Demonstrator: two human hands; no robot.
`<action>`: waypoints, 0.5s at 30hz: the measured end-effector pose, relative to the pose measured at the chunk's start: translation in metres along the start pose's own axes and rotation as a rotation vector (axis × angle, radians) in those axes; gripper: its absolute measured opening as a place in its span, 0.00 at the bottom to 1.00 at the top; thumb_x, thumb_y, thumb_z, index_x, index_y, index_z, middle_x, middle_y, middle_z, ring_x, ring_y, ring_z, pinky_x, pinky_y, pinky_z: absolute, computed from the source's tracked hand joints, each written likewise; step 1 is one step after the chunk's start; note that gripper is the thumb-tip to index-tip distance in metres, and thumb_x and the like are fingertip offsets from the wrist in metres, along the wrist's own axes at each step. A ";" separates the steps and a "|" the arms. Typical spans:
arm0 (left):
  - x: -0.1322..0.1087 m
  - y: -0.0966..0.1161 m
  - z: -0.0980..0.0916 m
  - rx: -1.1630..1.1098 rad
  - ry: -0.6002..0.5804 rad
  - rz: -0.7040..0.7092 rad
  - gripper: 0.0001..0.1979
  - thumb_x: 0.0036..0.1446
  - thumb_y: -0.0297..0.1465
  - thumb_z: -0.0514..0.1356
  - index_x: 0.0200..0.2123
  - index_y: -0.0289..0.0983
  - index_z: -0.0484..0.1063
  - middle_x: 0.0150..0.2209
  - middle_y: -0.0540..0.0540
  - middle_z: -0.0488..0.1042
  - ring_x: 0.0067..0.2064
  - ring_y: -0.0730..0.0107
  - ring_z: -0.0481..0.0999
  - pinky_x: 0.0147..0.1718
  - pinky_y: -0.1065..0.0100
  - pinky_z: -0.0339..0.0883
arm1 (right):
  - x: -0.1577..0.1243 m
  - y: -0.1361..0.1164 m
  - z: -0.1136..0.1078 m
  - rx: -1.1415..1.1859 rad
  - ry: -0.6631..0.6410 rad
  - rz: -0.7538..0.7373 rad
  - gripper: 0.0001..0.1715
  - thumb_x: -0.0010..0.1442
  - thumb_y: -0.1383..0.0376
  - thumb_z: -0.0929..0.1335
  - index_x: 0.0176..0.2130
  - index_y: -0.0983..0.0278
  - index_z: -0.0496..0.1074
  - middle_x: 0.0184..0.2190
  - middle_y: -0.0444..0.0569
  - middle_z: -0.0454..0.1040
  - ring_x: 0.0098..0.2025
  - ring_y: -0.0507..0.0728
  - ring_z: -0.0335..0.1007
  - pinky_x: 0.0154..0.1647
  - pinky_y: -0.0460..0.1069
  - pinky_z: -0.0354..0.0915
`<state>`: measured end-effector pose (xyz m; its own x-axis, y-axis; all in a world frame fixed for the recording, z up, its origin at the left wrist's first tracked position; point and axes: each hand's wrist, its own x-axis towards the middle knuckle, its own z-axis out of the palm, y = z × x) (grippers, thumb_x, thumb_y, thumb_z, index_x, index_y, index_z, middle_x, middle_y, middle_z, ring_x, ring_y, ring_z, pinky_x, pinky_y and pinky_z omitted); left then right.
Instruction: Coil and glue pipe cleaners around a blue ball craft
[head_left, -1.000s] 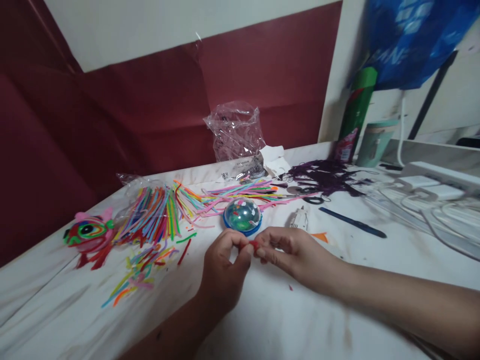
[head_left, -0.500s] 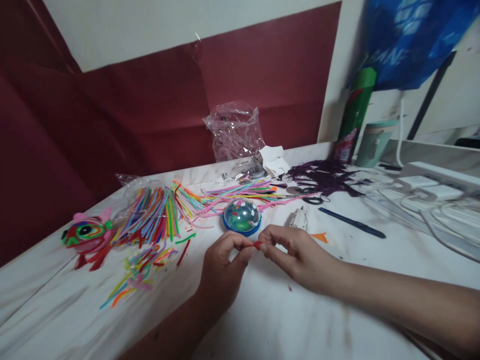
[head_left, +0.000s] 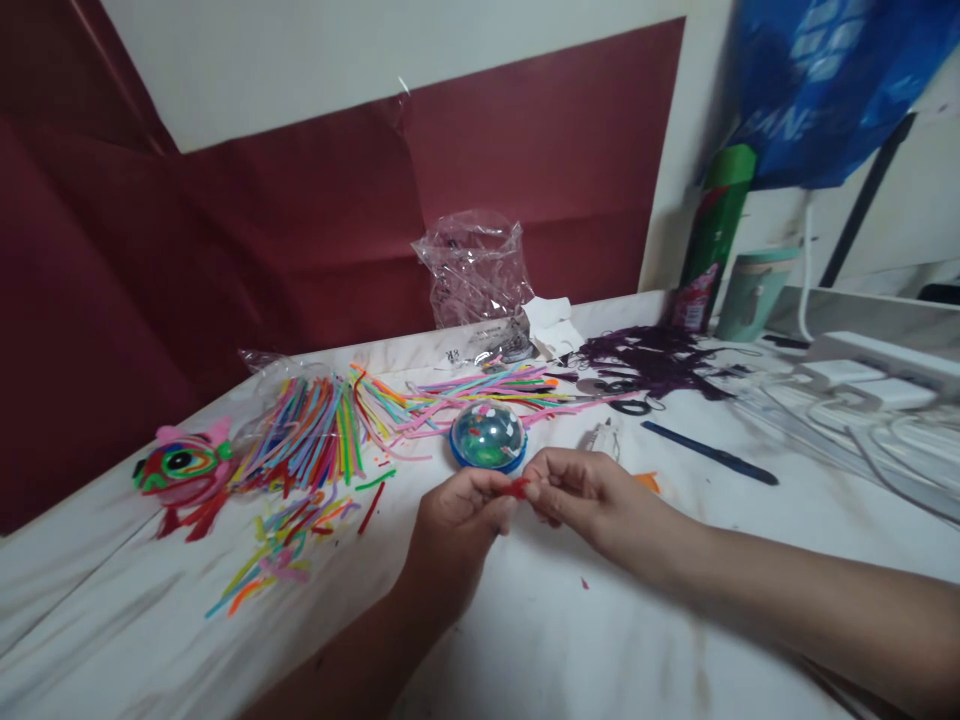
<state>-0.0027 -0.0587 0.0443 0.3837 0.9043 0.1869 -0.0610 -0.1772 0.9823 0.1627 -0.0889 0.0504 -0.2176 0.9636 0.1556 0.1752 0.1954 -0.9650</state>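
Between my two hands is a small red piece of pipe cleaner [head_left: 517,487], mostly covered by the fingers. My left hand [head_left: 457,535] pinches its left end between thumb and forefinger. The thumb and forefinger of my right hand [head_left: 592,500] close on the other end, fingertips nearly meeting the left ones. Just beyond them sits a clear dome on a blue base [head_left: 488,437], with green and coloured bits inside. At the left stands a pink, red and green pipe-cleaner animal figure [head_left: 184,475] with black eyes.
Bundled pipe cleaners [head_left: 311,430] and short cut pieces [head_left: 277,560] lie left. Behind are a plastic bag [head_left: 476,265], scissors [head_left: 630,405] and purple threads [head_left: 652,360]. To the right are a glue gun [head_left: 604,438], a dark blue knife-like tool [head_left: 709,453], a power strip [head_left: 885,365] and cables.
The red piece shows a little more between my fingertips, and my right fingers have shifted slightly around it. The whole view has moved a little; the table items stay put.
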 end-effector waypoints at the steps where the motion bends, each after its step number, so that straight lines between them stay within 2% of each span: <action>1: 0.000 -0.001 0.000 0.002 0.006 0.018 0.06 0.47 0.31 0.63 0.28 0.35 0.74 0.19 0.53 0.69 0.23 0.75 0.65 0.25 0.71 0.59 | 0.000 0.000 0.000 0.017 -0.007 0.015 0.23 0.58 0.45 0.65 0.28 0.61 0.62 0.21 0.39 0.59 0.23 0.51 0.51 0.23 0.47 0.49; 5: -0.001 -0.002 -0.005 0.130 0.004 0.145 0.05 0.51 0.32 0.62 0.28 0.36 0.73 0.21 0.52 0.70 0.25 0.73 0.67 0.27 0.70 0.62 | 0.000 -0.001 0.001 0.073 -0.037 0.029 0.26 0.55 0.42 0.67 0.29 0.62 0.64 0.21 0.39 0.60 0.24 0.51 0.53 0.24 0.46 0.51; 9: 0.000 -0.004 -0.011 0.328 0.027 0.403 0.05 0.54 0.31 0.61 0.28 0.37 0.74 0.29 0.48 0.75 0.32 0.68 0.73 0.34 0.68 0.66 | -0.001 -0.002 0.000 0.093 -0.056 0.039 0.27 0.54 0.42 0.68 0.28 0.62 0.64 0.21 0.40 0.62 0.24 0.50 0.54 0.25 0.47 0.51; 12: -0.001 -0.003 -0.012 0.436 0.047 0.572 0.04 0.56 0.29 0.60 0.29 0.38 0.74 0.30 0.48 0.75 0.34 0.69 0.74 0.35 0.69 0.66 | 0.000 -0.003 0.000 0.099 -0.057 0.050 0.26 0.53 0.43 0.69 0.28 0.63 0.65 0.21 0.40 0.62 0.24 0.50 0.54 0.26 0.47 0.52; 15: -0.002 0.002 -0.012 0.451 0.036 0.572 0.06 0.57 0.29 0.58 0.28 0.38 0.72 0.29 0.49 0.73 0.32 0.71 0.72 0.34 0.70 0.64 | -0.001 -0.003 0.001 0.097 -0.065 0.062 0.23 0.54 0.46 0.69 0.29 0.63 0.65 0.21 0.40 0.62 0.24 0.50 0.52 0.25 0.46 0.51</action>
<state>-0.0144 -0.0566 0.0462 0.3744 0.6330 0.6776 0.1456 -0.7618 0.6312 0.1617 -0.0905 0.0525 -0.2713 0.9588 0.0845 0.0968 0.1145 -0.9887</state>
